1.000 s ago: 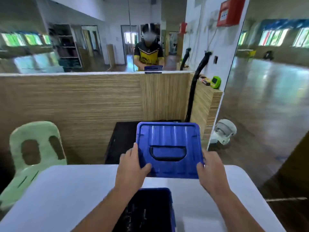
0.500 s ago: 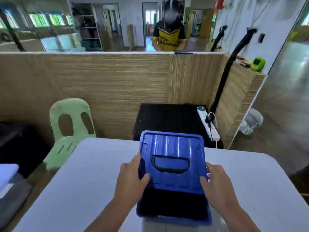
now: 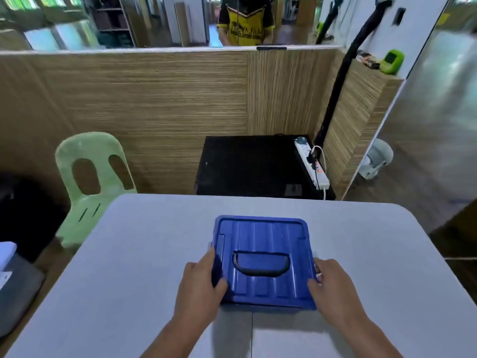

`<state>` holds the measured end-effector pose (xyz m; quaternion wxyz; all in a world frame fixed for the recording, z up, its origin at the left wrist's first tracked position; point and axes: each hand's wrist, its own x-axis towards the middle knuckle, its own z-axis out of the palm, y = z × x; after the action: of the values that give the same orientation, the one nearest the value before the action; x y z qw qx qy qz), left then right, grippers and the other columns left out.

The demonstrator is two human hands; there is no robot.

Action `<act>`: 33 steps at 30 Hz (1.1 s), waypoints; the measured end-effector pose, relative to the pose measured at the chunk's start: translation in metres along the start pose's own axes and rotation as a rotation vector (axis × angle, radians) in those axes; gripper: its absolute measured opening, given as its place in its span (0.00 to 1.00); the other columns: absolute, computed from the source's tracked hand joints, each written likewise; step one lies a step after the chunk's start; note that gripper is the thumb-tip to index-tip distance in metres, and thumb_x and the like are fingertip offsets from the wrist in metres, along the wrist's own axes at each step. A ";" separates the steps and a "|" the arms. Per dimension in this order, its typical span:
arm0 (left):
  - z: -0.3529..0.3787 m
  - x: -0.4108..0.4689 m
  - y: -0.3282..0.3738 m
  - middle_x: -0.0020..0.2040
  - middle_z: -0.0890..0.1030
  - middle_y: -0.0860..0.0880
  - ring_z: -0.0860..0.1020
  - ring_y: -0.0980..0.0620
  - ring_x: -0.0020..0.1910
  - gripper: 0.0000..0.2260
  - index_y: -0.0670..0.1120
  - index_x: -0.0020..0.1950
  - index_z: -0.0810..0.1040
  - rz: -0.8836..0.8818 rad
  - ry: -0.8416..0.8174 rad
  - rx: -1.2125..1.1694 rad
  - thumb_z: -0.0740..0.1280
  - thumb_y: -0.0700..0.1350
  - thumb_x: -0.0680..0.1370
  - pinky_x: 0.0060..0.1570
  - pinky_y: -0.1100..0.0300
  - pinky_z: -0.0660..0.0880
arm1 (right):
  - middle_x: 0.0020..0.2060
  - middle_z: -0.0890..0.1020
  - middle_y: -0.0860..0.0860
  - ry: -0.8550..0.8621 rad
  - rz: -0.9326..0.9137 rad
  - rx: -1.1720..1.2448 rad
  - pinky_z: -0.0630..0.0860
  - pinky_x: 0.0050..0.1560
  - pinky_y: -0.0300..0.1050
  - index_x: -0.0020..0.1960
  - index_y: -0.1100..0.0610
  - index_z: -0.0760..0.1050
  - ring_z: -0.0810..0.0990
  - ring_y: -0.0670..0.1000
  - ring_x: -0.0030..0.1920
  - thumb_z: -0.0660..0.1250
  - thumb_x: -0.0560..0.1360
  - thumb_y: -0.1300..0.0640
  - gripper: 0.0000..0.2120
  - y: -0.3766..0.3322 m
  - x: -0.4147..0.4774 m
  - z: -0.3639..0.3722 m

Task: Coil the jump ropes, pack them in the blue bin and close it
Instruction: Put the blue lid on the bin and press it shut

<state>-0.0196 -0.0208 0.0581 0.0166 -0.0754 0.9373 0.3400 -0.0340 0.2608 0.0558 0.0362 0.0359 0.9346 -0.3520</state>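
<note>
A blue lid point(image 3: 268, 237) with a dark recessed handle lies flat over the blue bin on the grey table point(image 3: 129, 267), covering it fully; only the lid shows from above. My left hand point(image 3: 198, 288) grips the lid's left edge, thumb on top. My right hand point(image 3: 333, 288) grips the right edge the same way. The jump ropes are hidden under the lid.
A pale green plastic chair point(image 3: 90, 177) stands off the table's far left corner. Behind the table sits a black low cabinet point(image 3: 245, 164) with a white power strip point(image 3: 312, 164). A wood-panelled partition runs across the back. A grey object lies at the left edge.
The lid came down from in front of me onto the bin and now covers its dark opening. Both hands stayed on the lid's sides. My view tilted downward.
</note>
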 end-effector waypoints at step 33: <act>0.014 -0.001 -0.027 0.77 0.64 0.61 0.60 0.57 0.73 0.25 0.54 0.80 0.65 0.048 0.028 0.143 0.63 0.55 0.83 0.69 0.61 0.69 | 0.69 0.69 0.47 0.001 -0.009 -0.330 0.76 0.61 0.43 0.75 0.52 0.68 0.67 0.48 0.66 0.63 0.80 0.50 0.24 -0.002 -0.001 0.010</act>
<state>-0.0143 -0.0324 0.0306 0.0009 -0.0563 0.9608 0.2716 -0.0332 0.2525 0.0493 0.0395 0.0253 0.9799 -0.1941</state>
